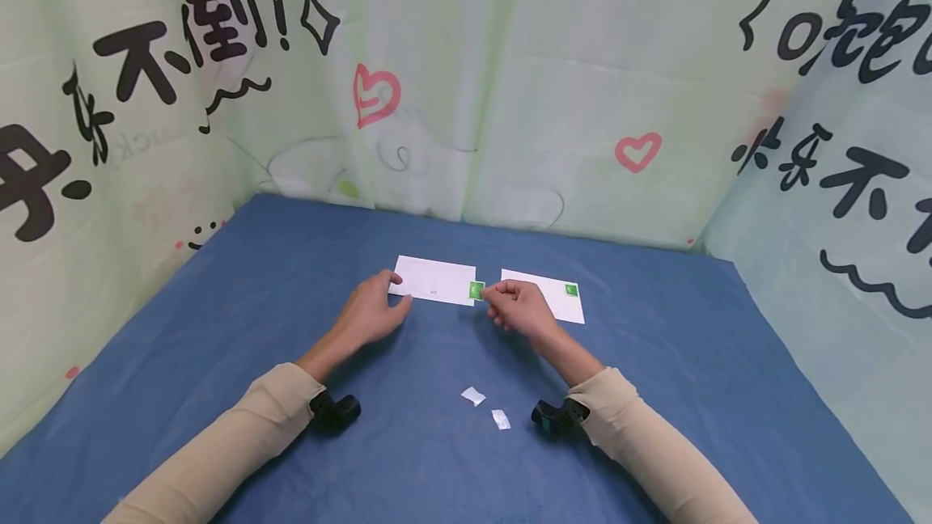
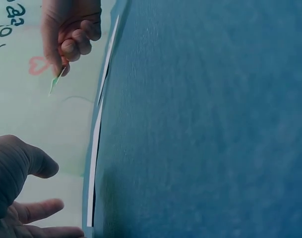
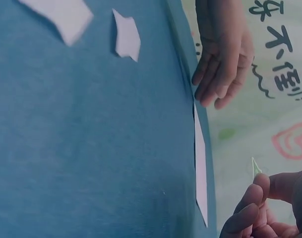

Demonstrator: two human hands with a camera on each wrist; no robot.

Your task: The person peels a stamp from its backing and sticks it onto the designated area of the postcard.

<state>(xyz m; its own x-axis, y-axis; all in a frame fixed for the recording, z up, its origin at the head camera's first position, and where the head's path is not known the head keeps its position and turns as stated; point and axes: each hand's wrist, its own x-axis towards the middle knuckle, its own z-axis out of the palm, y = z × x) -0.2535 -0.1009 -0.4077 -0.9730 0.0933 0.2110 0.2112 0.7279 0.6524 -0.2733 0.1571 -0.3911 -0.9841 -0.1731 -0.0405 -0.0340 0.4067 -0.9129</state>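
Note:
My right hand [image 1: 520, 307] pinches a small green stamp [image 1: 476, 290] between thumb and forefinger. In the head view the stamp overlaps the right end of a white envelope [image 1: 431, 276]; in the left wrist view the stamp [image 2: 54, 84] stands tilted, raised above the paper. At that envelope's left end is my left hand [image 1: 370, 310], thumb and fingers spread apart, fingertips right at its edge. A second white envelope [image 1: 569, 310] lies to the right, partly hidden behind my right hand, with a green stamp [image 1: 571, 290] at its upper right corner.
Two small white paper scraps, one [image 1: 473, 395] farther off and one [image 1: 501, 419] nearer, lie on the blue cloth [image 1: 408, 459] between my forearms. A pale printed curtain [image 1: 451, 103] encloses the table's back and sides. Each wrist wears a black camera [image 1: 336, 411].

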